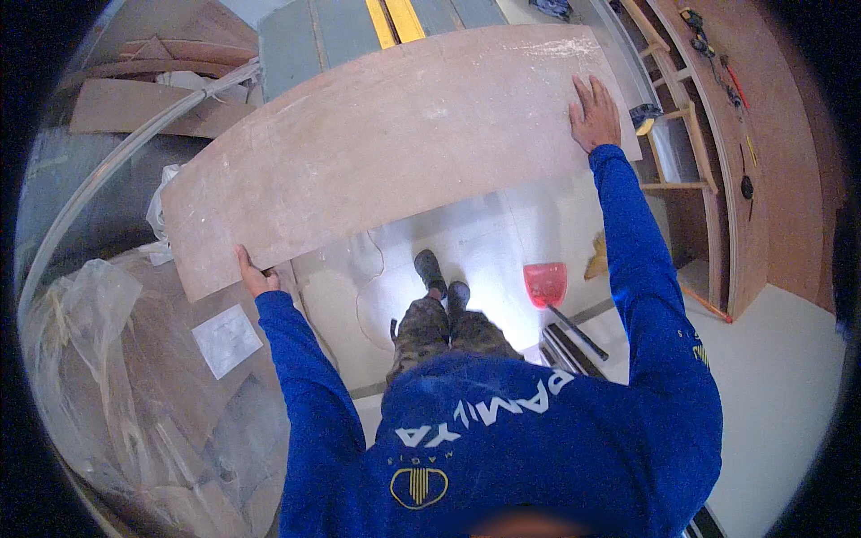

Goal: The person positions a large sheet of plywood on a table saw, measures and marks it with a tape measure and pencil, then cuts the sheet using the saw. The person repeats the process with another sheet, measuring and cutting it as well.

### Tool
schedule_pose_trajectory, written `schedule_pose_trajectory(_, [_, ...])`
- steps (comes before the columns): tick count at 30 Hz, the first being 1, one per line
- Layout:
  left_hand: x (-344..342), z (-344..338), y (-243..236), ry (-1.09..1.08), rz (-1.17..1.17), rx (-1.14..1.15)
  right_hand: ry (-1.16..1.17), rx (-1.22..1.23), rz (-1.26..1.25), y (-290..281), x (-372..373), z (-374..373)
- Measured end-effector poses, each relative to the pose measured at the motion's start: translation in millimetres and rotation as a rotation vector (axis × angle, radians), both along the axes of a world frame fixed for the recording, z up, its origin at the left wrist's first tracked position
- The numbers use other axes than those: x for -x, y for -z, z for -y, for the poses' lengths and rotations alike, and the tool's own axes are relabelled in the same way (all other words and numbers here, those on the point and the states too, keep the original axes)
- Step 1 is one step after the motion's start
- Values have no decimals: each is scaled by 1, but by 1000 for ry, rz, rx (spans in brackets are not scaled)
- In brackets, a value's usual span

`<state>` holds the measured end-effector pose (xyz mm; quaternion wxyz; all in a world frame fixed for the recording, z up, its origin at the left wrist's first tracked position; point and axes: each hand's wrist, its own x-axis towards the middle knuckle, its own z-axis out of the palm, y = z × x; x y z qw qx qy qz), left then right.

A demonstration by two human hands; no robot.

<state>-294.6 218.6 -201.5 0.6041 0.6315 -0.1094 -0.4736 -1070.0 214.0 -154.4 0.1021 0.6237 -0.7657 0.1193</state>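
Note:
A long, pale brown plywood sheet (395,134) stretches across the space in front of me, partly over a grey panelled surface (291,49) with yellow strips. My left hand (258,273) grips its near edge toward the left corner, thumb on top and the other fingers mostly hidden beneath. Near the sheet's right end, my right hand (595,117) lies flat on top with its fingers spread. Beside that end, just past my right wrist, is a small black and yellow tool (644,118), its kind unclear.
Clear plastic sheeting (99,377) and a white paper (226,341) lie on boards at left. Wood offcuts (161,108) are piled at far left. A red dustpan (545,283) rests on the floor right of my feet. Wooden shelving (691,152) and a brown panel (771,134) with tools stand at right.

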Motion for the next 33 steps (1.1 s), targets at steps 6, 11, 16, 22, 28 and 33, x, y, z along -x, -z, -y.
schedule_pose_trajectory(6, [-8,4,4,5,-26,-21,-15,-6,-10,8,7,-2])
schedule_pose_trajectory(11, [-11,2,1,22,10,-40,-31,14,-30,11,8,-7])
schedule_pose_trajectory(16, [-19,-2,6,51,-26,-81,-21,27,-59,13,8,-9])
schedule_pose_trajectory(22, [-13,-12,-6,49,-25,31,-108,40,-78,29,29,0])
schedule_pose_trajectory(28, [50,-75,23,98,-317,398,-238,23,-76,36,58,12])
schedule_pose_trajectory(33, [95,-89,128,659,123,-155,-274,-26,212,26,66,16])
